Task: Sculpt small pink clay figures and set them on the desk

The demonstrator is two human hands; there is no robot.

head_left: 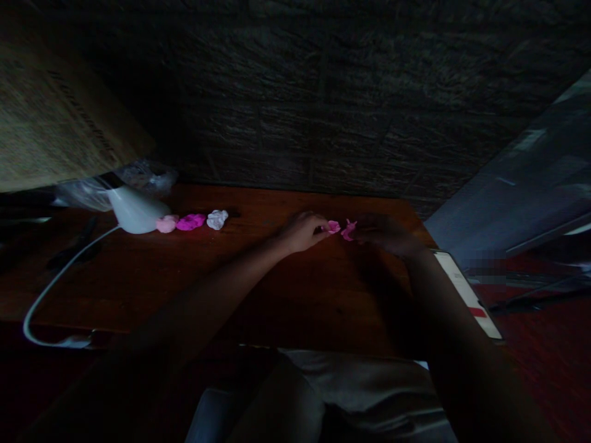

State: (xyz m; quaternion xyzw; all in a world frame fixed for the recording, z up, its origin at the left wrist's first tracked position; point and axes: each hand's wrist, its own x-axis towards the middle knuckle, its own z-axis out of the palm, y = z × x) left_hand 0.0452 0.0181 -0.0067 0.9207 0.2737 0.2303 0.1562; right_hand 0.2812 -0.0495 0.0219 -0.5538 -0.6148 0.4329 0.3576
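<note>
My left hand [305,232] is closed in a pinch on a ragged pink piece of what looks like modelling dough [333,227], just above the wooden table [295,301]. Facing it, my right hand [382,235] lies in shadow, its fingertips closed on a second pink dough piece [349,230] with uneven, stretched points. A small gap separates the two pieces. Further left on the table sit a pale pink lump [167,223], a magenta lump [191,222] and a white lump [217,219], side by side.
A lamp with a white base [133,209] and a printed shade [60,117] stands at the left, its white cable [39,304] hanging over the front edge. Clear plastic [148,175] lies behind it. A phone [464,292] rests at the right edge. A dark textured wall [295,92] rises behind.
</note>
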